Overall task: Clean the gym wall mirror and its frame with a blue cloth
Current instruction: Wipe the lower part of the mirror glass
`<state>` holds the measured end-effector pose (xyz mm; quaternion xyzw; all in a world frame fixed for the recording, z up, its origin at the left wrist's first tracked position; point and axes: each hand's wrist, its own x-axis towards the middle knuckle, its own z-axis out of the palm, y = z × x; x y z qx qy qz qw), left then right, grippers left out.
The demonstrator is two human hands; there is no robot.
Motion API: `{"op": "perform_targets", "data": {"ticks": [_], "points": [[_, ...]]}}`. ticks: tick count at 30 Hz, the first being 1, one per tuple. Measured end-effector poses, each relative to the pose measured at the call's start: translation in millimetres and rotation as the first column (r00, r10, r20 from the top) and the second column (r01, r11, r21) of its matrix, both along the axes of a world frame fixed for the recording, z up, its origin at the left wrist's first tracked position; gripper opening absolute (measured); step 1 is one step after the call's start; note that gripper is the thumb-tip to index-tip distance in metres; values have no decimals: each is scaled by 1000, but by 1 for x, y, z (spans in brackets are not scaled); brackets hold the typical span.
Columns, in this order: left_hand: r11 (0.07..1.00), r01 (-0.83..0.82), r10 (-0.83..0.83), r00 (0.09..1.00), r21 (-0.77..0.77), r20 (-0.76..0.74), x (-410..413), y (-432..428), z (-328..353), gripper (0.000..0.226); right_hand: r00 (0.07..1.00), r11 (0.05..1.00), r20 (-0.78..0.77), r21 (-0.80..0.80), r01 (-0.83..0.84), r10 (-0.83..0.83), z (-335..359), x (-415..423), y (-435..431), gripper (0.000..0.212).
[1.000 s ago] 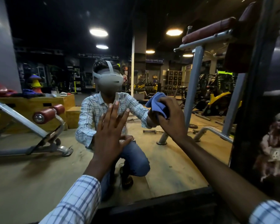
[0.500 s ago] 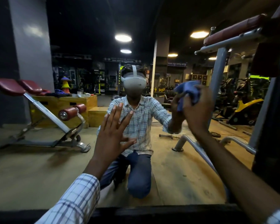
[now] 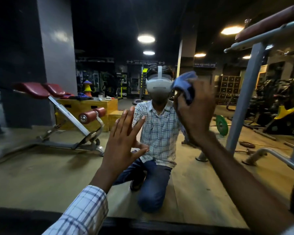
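The wall mirror (image 3: 41, 175) fills almost the whole view and shows my own kneeling reflection. Its dark frame (image 3: 24, 221) runs along the bottom and up the right side. My left hand (image 3: 124, 138) lies flat on the glass with straight, spread fingers, low at the centre. My right hand (image 3: 196, 112) grips a bunched blue cloth (image 3: 185, 85) and presses it on the glass, higher and to the right of the left hand. Most of the cloth is hidden behind that hand.
Reflected in the glass are a slanted bench with red pads (image 3: 61, 106), yellow wooden boxes (image 3: 92, 107), a grey machine post (image 3: 244, 99), a green weight plate (image 3: 221, 125) and a grey pillar (image 3: 56, 44).
My right hand has carried the cloth up the glass, now level with the reflected headset. The view has swung left, so less of the right frame shows. My left hand stays flat on the glass.
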<state>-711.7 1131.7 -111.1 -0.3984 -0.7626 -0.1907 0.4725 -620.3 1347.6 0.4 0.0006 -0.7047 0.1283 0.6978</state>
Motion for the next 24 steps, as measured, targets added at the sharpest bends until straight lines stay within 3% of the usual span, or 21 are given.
{"op": "perform_targets", "data": {"ticks": [2,4,6,9,11,13,16,19,20,22,24], "points": [[1000,4,-5,1000,-30,-11,-2,-5,2,101,972,987,236,147,-58,22,-56,-9,-16,48],[998,-2,1,1000,-62,-16,-8,-15,2,102,905,914,424,379,-144,-33,-116,-4,-19,50],[997,-27,26,1000,-74,-12,-12,-25,-1,102,873,811,482,539,-228,-75,-149,0,-8,48],[996,-42,42,999,-84,-5,-16,-36,-5,98,817,772,572,551,-319,-71,-142,-1,-1,47],[995,-37,39,999,-90,15,-15,-37,-6,98,864,819,504,501,-281,-12,-113,-1,-5,45],[995,-40,44,998,-93,40,-13,-36,-5,101,947,925,307,323,-202,99,-56,4,-4,37],[994,-52,57,997,-99,46,-9,-40,-5,105,999,996,20,74,-51,50,33,13,5,31],[995,-72,76,995,-67,64,-12,-57,-12,107,999,1000,-45,-21,-23,22,23,-3,-14,28],[994,-84,89,993,-63,73,-14,-65,-15,109,999,999,11,17,-35,34,-7,-13,-25,23],[992,-111,117,989,-68,90,-21,-84,-19,113,957,954,282,262,-144,68,-81,-30,-53,22],[988,-140,147,982,-68,115,-26,-101,-19,117,835,769,550,544,-335,-24,-143,-34,-74,27]]}}
